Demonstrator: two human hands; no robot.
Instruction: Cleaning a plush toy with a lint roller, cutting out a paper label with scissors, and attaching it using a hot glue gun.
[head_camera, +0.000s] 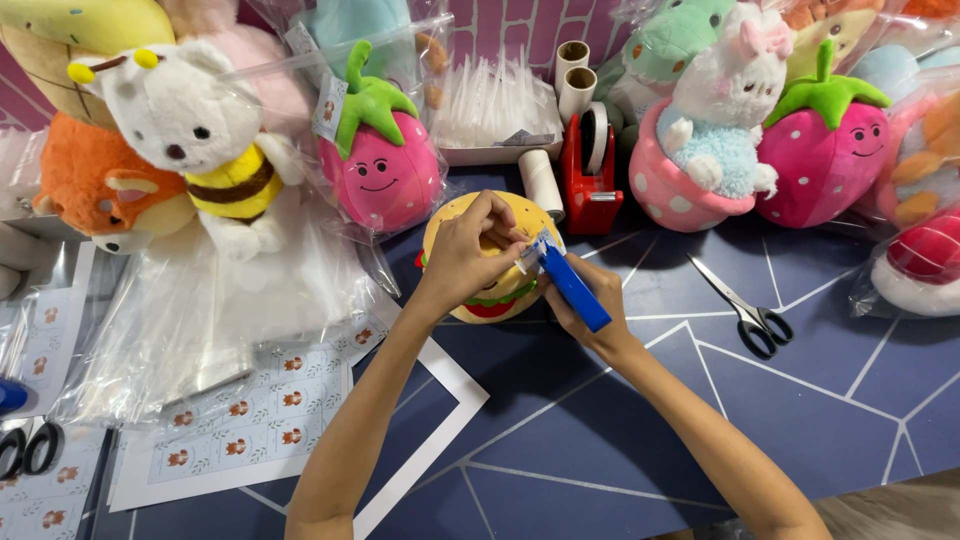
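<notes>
Navy, white-lined tabletop (620, 440) is crowded along its far edge with bagged plush toys, so the middle is left free for working. At its centre a hamburger plush (487, 290) is steadied under the left hand (468, 252), whose fingers are closed on the bun. A blue tagging tool (568, 283) is gripped fully by the right hand (592, 300), its tip pressed against the plush. Black scissors (748, 312) are kept to the right.

A single head-worn camera looks steeply down and forward over the dark blue desk (620, 440), close above the person's forearms. It faces a row of plush toys along the far edge, seemingly backed by a pink wall (520, 25). No second view exists.
</notes>
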